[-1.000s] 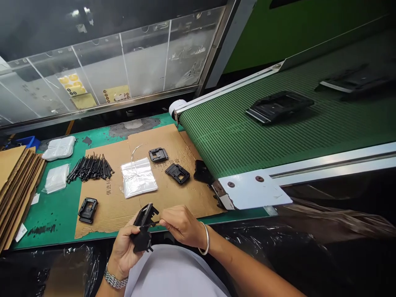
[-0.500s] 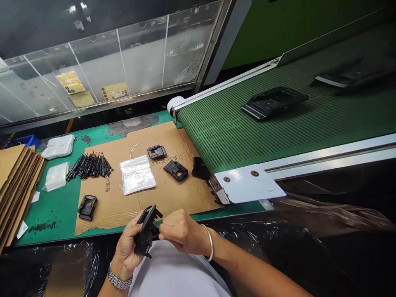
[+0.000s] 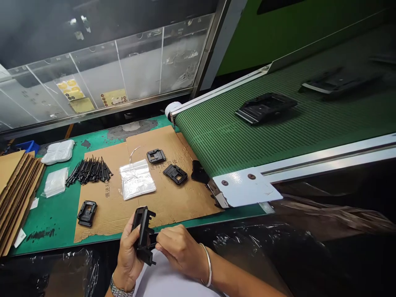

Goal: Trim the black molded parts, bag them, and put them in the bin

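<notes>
The left hand (image 3: pixel 128 251) grips a black plastic part (image 3: pixel 142 231), held upright just above the front edge of the green bench mat (image 3: pixel 58 218), while the right hand (image 3: pixel 181 252) pinches the part's lower side. Similar black parts (image 3: pixel 175 174) lie on the cardboard sheet (image 3: pixel 185 202) beside a clear plastic bag (image 3: pixel 136 179); another black part (image 3: pixel 265 107) rests on the green conveyor belt (image 3: pixel 213 144).

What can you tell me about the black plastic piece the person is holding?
The black plastic piece looks like a matte, moulded, roughly rectangular frame with a rectangular opening and small square tabs projecting along one edge. It stands nearly upright, with its long side pointing away from the person, cradled in the left hand. The right hand's fingertips seem to touch its side.
</notes>
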